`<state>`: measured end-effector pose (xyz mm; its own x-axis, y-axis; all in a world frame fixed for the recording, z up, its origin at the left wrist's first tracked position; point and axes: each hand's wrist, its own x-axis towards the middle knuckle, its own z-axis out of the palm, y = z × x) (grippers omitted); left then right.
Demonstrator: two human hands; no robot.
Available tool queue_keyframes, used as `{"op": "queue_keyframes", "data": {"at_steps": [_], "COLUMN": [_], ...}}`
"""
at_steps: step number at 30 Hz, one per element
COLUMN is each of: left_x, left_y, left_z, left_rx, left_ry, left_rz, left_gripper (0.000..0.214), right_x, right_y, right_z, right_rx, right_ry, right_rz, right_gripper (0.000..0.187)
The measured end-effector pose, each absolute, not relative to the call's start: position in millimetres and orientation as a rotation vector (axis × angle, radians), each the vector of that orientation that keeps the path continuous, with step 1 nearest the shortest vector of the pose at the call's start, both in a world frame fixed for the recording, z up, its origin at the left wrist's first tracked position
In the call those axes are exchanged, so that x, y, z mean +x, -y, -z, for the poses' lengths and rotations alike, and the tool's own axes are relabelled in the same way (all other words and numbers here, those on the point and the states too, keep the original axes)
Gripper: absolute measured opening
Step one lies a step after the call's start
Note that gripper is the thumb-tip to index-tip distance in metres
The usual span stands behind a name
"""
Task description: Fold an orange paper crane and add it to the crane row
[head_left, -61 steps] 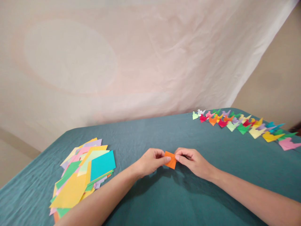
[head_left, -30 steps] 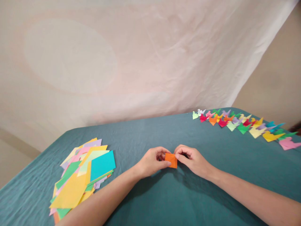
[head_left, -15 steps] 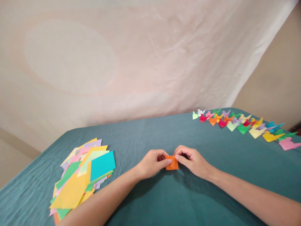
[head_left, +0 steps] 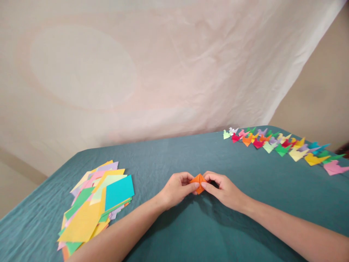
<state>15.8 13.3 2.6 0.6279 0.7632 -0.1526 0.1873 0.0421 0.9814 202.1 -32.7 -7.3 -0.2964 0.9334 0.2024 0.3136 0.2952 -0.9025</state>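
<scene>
A small folded piece of orange origami paper (head_left: 200,179) is held between my two hands, a little above the green tablecloth. It shows as a diamond with one corner pointing away from me and creases meeting near its middle. My left hand (head_left: 180,188) pinches its left side, thumb on the near face and fingers behind. On the opposite side my right hand (head_left: 219,187) pinches it in the same way, its thumb close to the left thumb. The fingers hide both side corners.
To the left lies a loose pile of coloured paper sheets (head_left: 81,222), a blue sheet (head_left: 120,193) on top. Several folded paper birds (head_left: 297,153) stand in rows at the far right. Green cloth (head_left: 163,156) covers the table, and a pale sheet (head_left: 174,72) hangs behind it.
The orange paper has turned from a square-on position to a diamond with a corner pointing away. My right hand has shifted its pinch, its thumb now lower and nearer the left thumb.
</scene>
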Motion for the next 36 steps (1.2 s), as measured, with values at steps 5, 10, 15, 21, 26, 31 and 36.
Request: {"op": "queue_keyframes", "data": {"at_steps": [5,10,15,21,26,31,36], "left_x": [15.2,15.0,15.0,14.5,14.2,10.6,3.6], "left_y": [-12.1,-11.8,-12.9,-14.5,-15.5,-16.9,-23.2], "left_z": [-3.1,-7.5,-6.5,-2.7,1.6,-4.2,-10.1], "left_rx": [1.543,1.613,1.584,1.508,1.562,1.885,2.242], "left_ry": [-0.807,-0.806,-0.796,-0.806,-0.81,-0.922,-0.79], "left_rz": [-0.462,-0.527,-0.533,-0.528,-0.509,-0.622,-0.535], "left_gripper": [0.031,0.03,0.026,0.025,0.021,0.027,0.01], "right_x": [203.6,203.9,205.2,205.7,203.7,203.9,204.9], "right_y": [32.6,32.6,32.3,33.0,29.6,23.6,18.2], "right_z": [10.9,10.4,7.7,8.6,15.0,15.4,14.6], "right_rx": [-1.189,-1.198,-1.172,-1.193,-1.233,-1.235,-1.272], "right_ry": [1.731,1.743,1.813,1.793,1.66,1.689,1.965], "right_rz": [-1.034,-1.069,-1.017,-1.055,-1.027,-1.0,-0.835], "right_gripper": [0.021,0.019,0.02,0.02,0.02,0.017,0.013]}}
